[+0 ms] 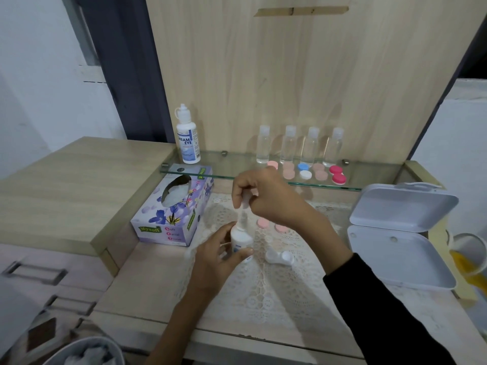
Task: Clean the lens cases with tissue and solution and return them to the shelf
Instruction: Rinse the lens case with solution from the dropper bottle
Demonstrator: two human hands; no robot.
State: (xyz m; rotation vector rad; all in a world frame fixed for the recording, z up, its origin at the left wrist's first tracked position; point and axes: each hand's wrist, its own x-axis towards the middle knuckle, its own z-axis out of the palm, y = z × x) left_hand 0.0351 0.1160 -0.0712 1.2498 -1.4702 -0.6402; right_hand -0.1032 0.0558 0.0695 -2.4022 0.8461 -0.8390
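Observation:
A small white solution bottle (240, 238) stands on the lace mat (276, 291), gripped round its body by my left hand (216, 262). Above it my right hand (266, 198) pinches the bottle's clear cap (243, 204), which looks lifted off the nozzle. An open white lens case (280, 256) lies on the mat just right of the bottle. Two pink caps (274, 225) lie behind it, partly hidden by my right wrist. On the glass shelf (226, 164) sit several lens cases in pink, blue-white and magenta (305, 172).
A large Dream Eye solution bottle (187, 138) stands at the shelf's left end, several clear small bottles (300, 146) at its back. A floral tissue box (174, 206) lies left of the mat. An open white plastic box (400, 233) lies right. A bin with tissue (87, 351) is lower left.

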